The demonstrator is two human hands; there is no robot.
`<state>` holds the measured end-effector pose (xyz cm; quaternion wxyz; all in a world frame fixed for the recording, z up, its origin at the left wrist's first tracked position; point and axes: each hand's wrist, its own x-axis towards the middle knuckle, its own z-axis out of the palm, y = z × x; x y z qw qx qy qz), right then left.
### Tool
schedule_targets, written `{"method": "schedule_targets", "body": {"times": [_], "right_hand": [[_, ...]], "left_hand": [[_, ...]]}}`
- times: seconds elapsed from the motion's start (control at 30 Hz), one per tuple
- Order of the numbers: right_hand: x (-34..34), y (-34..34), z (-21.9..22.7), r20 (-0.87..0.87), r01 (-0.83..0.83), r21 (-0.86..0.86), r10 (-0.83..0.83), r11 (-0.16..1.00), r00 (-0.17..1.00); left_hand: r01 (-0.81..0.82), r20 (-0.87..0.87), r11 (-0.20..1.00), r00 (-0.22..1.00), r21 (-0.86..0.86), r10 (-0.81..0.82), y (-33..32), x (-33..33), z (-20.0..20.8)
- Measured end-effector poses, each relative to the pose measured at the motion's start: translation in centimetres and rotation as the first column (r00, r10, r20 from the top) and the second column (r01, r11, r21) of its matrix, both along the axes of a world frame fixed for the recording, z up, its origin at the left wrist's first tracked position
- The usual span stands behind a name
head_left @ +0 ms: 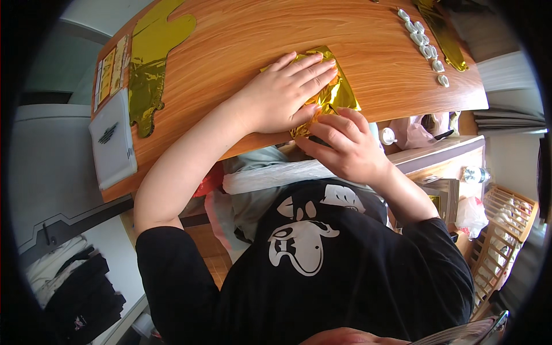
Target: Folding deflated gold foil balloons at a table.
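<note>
A shiny gold foil piece [345, 92] lies on the wooden table near its front edge, creased and partly hidden under my hands. Flat across it rests my left hand [287, 92], palm down with its fingers stretched out. My right hand [345, 144] is at the foil's near right corner, by the table edge. Its fingers are curled in a pinch around the foil's edge; the fingertips are partly hidden. A larger flat gold foil balloon [152, 57] with a rounded outline lies to the left of my hands.
Several small white rolled pieces [424, 40] form a line at the far right, beside another strip of gold foil [445, 40]. At the left edge lie flat packets [109, 75] and a whitish clear pouch [113, 144]. Clear plastic film [276, 175] crosses my lap.
</note>
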<state>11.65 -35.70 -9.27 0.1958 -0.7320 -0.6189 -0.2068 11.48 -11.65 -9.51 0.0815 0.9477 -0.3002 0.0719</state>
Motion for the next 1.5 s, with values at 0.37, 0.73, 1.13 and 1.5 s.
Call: {"method": "schedule_targets", "body": {"times": [0.37, 0.73, 1.13, 1.5], "right_hand": [[-1.0, 0.7, -1.4, 0.022, 0.031, -0.012, -0.03, 0.999, 0.999], [-0.7, -0.2, -1.1, -0.033, 0.005, -0.009, -0.006, 1.0, 0.999], [0.4, 0.1, -0.1, -0.12, 0.006, 0.026, -0.003, 1.0, 0.993], [5.2, -0.8, 2.4, -0.632, 0.206, 0.114, -0.089, 0.972, 0.77]], "left_hand": [[-0.011, 0.002, 1.0, 1.0, -0.02, 0.011, -0.2, -0.1, 0.1], [-0.011, -0.006, 1.0, 1.0, -0.011, 0.011, -0.1, -0.1, 0.1], [0.0, -0.032, 1.0, 0.999, 0.014, 0.0, -0.2, -0.2, 0.5], [0.204, -0.215, 0.972, 0.95, -0.121, -0.226, 1.5, 1.0, 2.0]]}}
